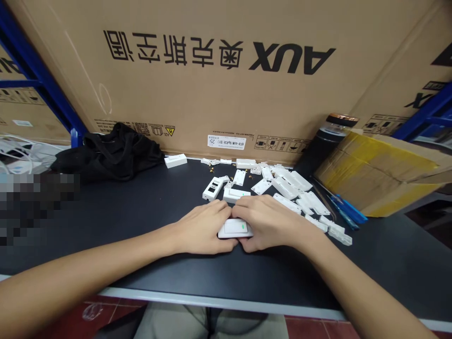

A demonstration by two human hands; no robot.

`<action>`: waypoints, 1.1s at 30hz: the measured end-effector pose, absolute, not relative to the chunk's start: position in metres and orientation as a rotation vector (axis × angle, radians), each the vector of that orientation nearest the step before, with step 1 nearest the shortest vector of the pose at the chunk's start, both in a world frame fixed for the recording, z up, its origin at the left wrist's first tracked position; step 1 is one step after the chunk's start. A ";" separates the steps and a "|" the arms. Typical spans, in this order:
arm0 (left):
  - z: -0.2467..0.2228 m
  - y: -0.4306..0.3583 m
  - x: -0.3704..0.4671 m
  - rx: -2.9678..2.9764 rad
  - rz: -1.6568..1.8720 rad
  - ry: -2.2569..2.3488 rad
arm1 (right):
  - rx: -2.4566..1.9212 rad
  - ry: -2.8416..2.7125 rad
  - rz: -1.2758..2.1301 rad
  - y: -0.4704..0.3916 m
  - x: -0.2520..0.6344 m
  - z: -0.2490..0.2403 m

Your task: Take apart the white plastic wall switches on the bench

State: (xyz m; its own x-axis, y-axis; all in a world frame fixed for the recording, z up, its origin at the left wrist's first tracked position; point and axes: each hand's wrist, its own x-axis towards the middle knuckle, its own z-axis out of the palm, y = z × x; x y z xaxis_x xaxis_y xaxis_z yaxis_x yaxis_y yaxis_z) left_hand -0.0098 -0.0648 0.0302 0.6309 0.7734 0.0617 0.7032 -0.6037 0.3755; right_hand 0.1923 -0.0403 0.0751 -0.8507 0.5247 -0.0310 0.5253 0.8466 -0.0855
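Observation:
Between my two hands, low over the front half of the black table, is a white rocker switch (236,228) with a small green mark on its right side. My left hand (205,228) grips its left end, thumb at the near edge and fingers curled over the far edge. On the right end my right hand (266,221) is closed in the same way, and the thumbs nearly meet. Just beyond my fingers lies a similar white switch (236,194) with a green mark. Left of that one is a white housing (212,188) with dark openings. My fingers hide the held switch's far side.
Several white plastic parts (286,187) and small brass-coloured pieces spread across the back right. A white block (175,161) and a black cloth bag (116,150) lie at back left. Blue-handled tools (348,209), an open carton (381,174) and a dark bottle (321,143) stand right.

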 end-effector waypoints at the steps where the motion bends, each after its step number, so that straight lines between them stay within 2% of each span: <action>1: 0.030 -0.063 -0.011 2.523 0.315 1.188 | 0.838 3.039 -0.099 -0.040 0.193 0.074; 4: 0.028 -0.055 -0.015 2.427 0.364 1.126 | 0.837 3.144 -0.104 -0.038 0.196 0.074; 10: 0.021 -0.048 -0.020 2.213 0.722 1.007 | 1.162 3.329 -0.502 -0.027 0.209 0.079; 15: 0.018 -0.051 -0.020 2.178 0.839 1.033 | 1.275 3.119 -0.524 -0.027 0.208 0.075; 20: 0.017 -0.050 -0.022 2.213 0.851 1.071 | 1.258 3.182 -0.475 -0.037 0.197 0.077; 29: 0.029 -0.042 -0.032 2.366 1.007 1.086 | 1.285 3.296 -0.636 -0.038 0.191 0.070; 33: 0.057 -0.014 -0.072 2.525 1.073 1.491 | 1.492 3.274 -0.456 -0.029 0.201 0.072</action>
State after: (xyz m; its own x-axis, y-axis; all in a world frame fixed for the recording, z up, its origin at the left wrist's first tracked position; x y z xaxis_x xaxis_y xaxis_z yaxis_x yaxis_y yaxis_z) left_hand -0.0722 -0.0136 0.0573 0.3079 0.7789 0.5464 0.7657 -0.5437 0.3437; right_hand 0.2006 -0.0294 0.0719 -0.5655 0.7585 0.3239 0.6411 0.6513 -0.4060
